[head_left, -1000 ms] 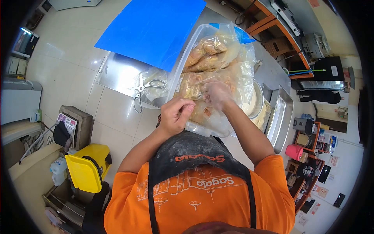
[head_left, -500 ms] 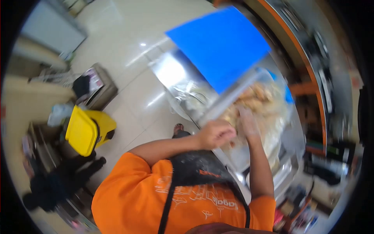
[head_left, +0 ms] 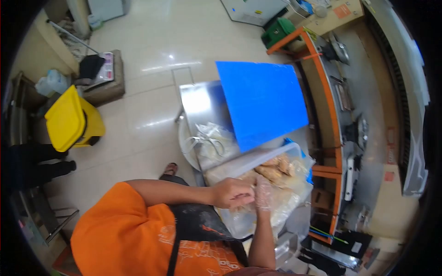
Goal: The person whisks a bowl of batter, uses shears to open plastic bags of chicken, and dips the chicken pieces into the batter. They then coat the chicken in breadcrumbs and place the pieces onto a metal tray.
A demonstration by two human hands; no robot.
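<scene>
My left hand (head_left: 233,193) is bare, its fingers curled closed over the near side of a clear plastic bag (head_left: 287,198). Whatever those fingers may hold is hidden. Right beside it, my right hand (head_left: 264,193) wears a thin clear plastic glove; its finger shape is hard to read. Pale, orange-tinted pieces of food, possibly raw meat (head_left: 275,172), lie in the bag just beyond the gloved hand. The bag rests in a translucent plastic tub with a whitish rim (head_left: 258,162). Scissors (head_left: 207,143) lie on crumpled clear plastic left of the tub.
A blue board (head_left: 262,101) lies on the steel table (head_left: 198,99) beyond the tub. An orange-framed counter (head_left: 334,119) with stoves runs along the right. On the left are a yellow bin (head_left: 69,122) and a person's dark-clothed legs (head_left: 41,161). A green bin (head_left: 278,32) stands far off.
My view has shifted, showing more of the floor and counter. My gloved right hand has drawn back from the food pieces toward my left hand, which remains curled.
</scene>
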